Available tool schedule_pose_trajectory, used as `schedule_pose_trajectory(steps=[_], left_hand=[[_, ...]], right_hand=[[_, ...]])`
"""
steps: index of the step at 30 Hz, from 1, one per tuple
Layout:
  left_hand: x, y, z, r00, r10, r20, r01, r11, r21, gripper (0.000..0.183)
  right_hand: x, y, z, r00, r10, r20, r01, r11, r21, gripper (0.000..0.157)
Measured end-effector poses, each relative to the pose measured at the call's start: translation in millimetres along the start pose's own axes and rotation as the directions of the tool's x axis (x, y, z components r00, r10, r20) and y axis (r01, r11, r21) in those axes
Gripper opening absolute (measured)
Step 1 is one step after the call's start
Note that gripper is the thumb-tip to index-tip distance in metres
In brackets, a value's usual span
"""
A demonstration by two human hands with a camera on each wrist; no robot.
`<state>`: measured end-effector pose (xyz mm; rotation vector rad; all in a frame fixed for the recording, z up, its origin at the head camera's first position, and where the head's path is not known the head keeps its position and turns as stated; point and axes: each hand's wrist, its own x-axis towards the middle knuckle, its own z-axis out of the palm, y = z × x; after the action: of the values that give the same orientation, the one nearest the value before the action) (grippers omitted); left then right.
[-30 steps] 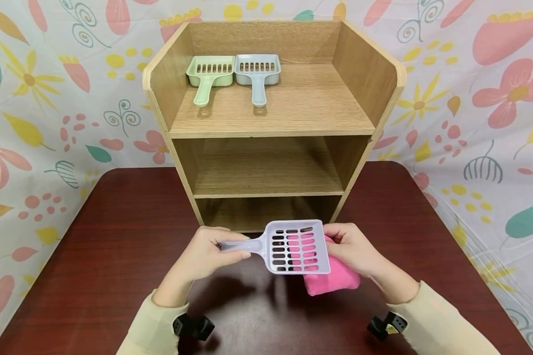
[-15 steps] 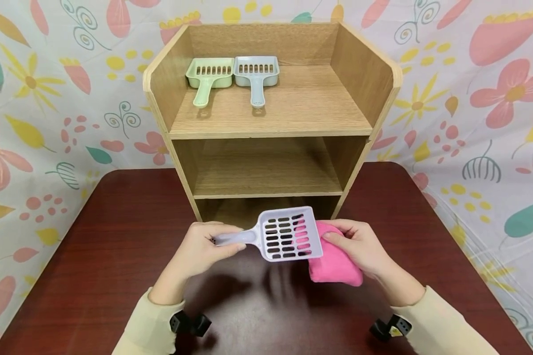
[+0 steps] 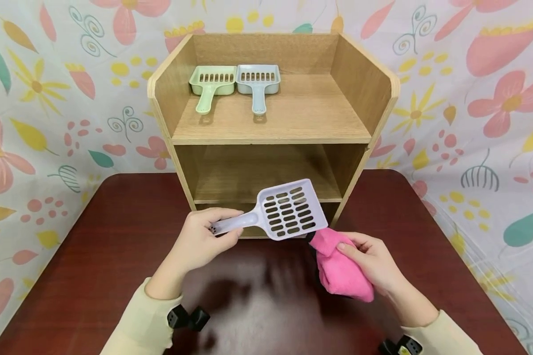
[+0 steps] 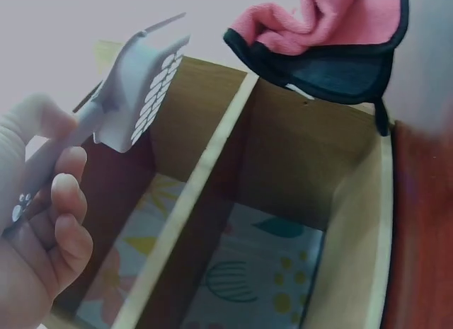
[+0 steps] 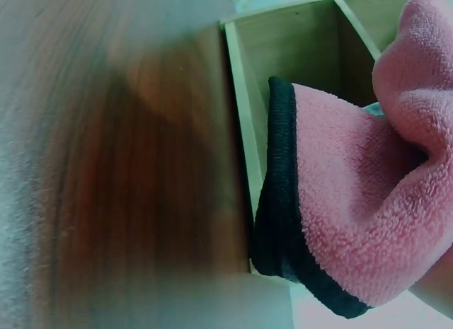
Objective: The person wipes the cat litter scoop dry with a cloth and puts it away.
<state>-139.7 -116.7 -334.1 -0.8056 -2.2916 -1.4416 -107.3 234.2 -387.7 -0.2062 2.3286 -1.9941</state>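
My left hand [image 3: 206, 239] grips the handle of a pale purple litter scoop [image 3: 288, 209], its slotted head tilted up to the right in front of the shelf. In the left wrist view the scoop [image 4: 131, 95] shows side-on, fingers curled round its handle. A bunched pink cleaning cloth [image 3: 344, 268] with dark edging is pinched in my right hand [image 3: 373, 259], just below the scoop's right corner. Up close in the right wrist view, the cloth [image 5: 354, 173] hides most of that hand.
A wooden shelf unit [image 3: 271, 138] stands at the back of the dark red table [image 3: 106, 266]. On its top level a green litter scoop [image 3: 212, 81] and a blue litter scoop [image 3: 258, 81] lie side by side at the left. Behind hangs a flower-patterned curtain [image 3: 448, 123].
The scoop has risen and tilted in my left hand. My right hand has drawn the cloth from behind the scoop's head to the right and lower, so the slots show no pink now.
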Motion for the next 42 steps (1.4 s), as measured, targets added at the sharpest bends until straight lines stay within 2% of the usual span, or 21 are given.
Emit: schedule_pose_trajectory(steps=[3, 5, 9, 18, 21, 25, 27, 30, 36, 42], left_hand=[[5.1, 4.2, -1.4, 0.999, 0.039, -0.004, -0.039, 0.999, 0.009, 0.021], [9.0, 6.8, -2.6, 0.996, 0.088, -0.009, -0.088, 0.996, 0.018, 0.021], [18.3, 13.4, -6.4, 0.980, 0.200, -0.017, -0.199, 0.979, 0.053, 0.023], [45.0, 36.5, -15.4, 0.921, 0.389, 0.004, -0.388, 0.917, 0.097, 0.026], [53.3, 43.1, -16.6, 0.893, 0.451, -0.005, -0.448, 0.888, 0.100, 0.026], [64.3, 51.3, -17.3, 0.857, 0.515, -0.019, -0.508, 0.850, 0.137, 0.042], [69.8, 54.2, -17.2, 0.848, 0.530, -0.025, -0.520, 0.839, 0.162, 0.044], [78.1, 58.8, -16.4, 0.838, 0.544, -0.038, -0.528, 0.826, 0.197, 0.032], [91.3, 67.6, -13.6, 0.841, 0.538, -0.057, -0.496, 0.809, 0.313, 0.025], [102.7, 73.7, -7.3, 0.840, 0.538, -0.072, -0.462, 0.778, 0.426, 0.025]], right_hand=[[-2.4, 3.9, -0.1, 1.000, -0.001, 0.000, 0.001, 1.000, 0.011, 0.024], [-3.2, 5.4, -0.2, 1.000, 0.003, -0.005, -0.003, 1.000, 0.007, 0.024], [-3.5, 7.0, -0.1, 1.000, 0.015, -0.015, -0.015, 1.000, 0.008, 0.022], [-5.7, 9.8, 1.0, 1.000, 0.014, 0.005, -0.015, 1.000, 0.020, 0.024], [-5.9, 10.9, 1.3, 1.000, 0.025, 0.013, -0.025, 0.999, 0.026, 0.024], [-5.5, 11.8, 1.8, 0.998, 0.056, 0.017, -0.056, 0.998, 0.032, 0.021], [-5.3, 11.9, 2.4, 0.998, 0.063, 0.014, -0.064, 0.997, 0.037, 0.020], [-6.1, 12.7, 2.2, 0.998, 0.052, 0.018, -0.052, 0.998, 0.047, 0.019], [-8.0, 13.5, 1.3, 1.000, 0.009, 0.027, -0.011, 0.998, 0.061, 0.021], [-9.7, 14.7, 1.4, 0.999, 0.030, 0.016, -0.030, 0.998, 0.055, 0.021]])
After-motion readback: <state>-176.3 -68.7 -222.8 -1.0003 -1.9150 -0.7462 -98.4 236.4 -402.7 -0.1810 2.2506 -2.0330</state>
